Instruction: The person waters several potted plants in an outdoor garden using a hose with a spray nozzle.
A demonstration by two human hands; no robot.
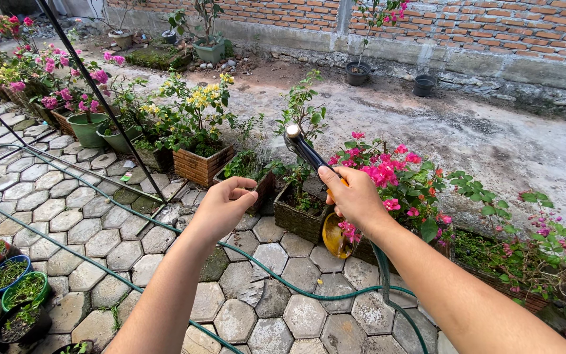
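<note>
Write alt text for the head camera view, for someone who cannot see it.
A person's right hand grips a garden hose nozzle aimed at potted plants, while the left hand hovers beside it, fingers loosely curled and holding nothing. A green hose trails over hexagonal paving stones; pink flowers and yellow flowers fill brick planters before a brick wall.

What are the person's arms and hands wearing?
Nothing at all. Both arms are bare as far as the picture shows: no sleeves, gloves, watch or bracelets. The left hand and right hand show no rings, though some fingers are hidden. The nails are short and plain.
</note>
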